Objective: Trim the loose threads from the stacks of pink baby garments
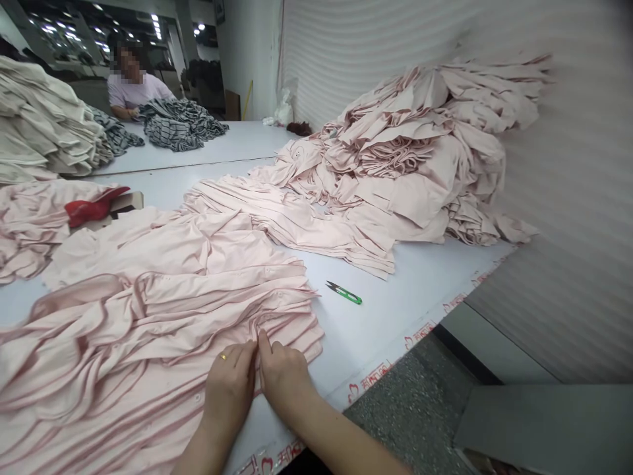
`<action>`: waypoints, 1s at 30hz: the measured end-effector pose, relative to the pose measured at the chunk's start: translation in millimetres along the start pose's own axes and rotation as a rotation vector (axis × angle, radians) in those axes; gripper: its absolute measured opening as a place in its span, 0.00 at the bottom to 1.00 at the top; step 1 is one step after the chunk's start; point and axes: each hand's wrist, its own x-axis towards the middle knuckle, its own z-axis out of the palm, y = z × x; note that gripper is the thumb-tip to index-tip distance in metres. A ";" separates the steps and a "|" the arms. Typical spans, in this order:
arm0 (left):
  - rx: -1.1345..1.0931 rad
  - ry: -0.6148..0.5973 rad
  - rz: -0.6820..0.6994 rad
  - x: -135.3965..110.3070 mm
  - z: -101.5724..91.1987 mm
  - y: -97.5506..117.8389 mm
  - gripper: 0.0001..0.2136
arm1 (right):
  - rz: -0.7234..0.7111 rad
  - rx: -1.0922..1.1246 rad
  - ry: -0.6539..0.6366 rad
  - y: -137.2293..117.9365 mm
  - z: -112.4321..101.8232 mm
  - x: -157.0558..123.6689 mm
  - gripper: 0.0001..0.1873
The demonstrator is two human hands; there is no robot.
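Both my hands rest side by side on a stack of pale pink garments at the near edge of the white table. My left hand, with a gold ring on it, pinches the pink fabric near a buttoned edge. My right hand touches it, fingers curled and pressed onto the same fold, thumb pointing up. A small green thread snip lies on the bare table to the right of the stack, apart from both hands.
A tall heap of pink garments fills the table's far right against a ribbed wall. A red item lies on a box at left. Cream fabric piles and striped grey cloth lie further back, where another person sits.
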 end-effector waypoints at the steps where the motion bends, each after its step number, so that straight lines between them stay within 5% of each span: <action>1: 0.009 -0.004 -0.011 -3.1 1.2 1.2 0.09 | -0.011 0.011 0.005 1.4 -0.9 0.1 0.27; 7: -0.114 0.072 -0.204 3.8 -0.1 -1.4 0.05 | -0.158 0.175 0.130 20.4 -8.3 -24.3 0.21; 16: 0.025 0.032 0.003 -8.9 -3.2 12.5 0.10 | -0.056 -0.105 0.012 -11.8 7.9 -6.6 0.26; 20: -0.044 -0.029 -0.188 4.5 -1.3 5.5 0.08 | -0.303 -0.058 0.035 18.5 -7.5 -17.0 0.27; 23: -0.069 -0.046 -0.282 19.3 -0.2 -1.7 0.07 | -0.296 0.087 0.109 31.1 -12.7 -24.4 0.23; 30: 0.146 -0.015 -0.303 -17.5 -39.1 -16.9 0.04 | -0.228 0.326 0.209 11.1 2.9 -17.6 0.19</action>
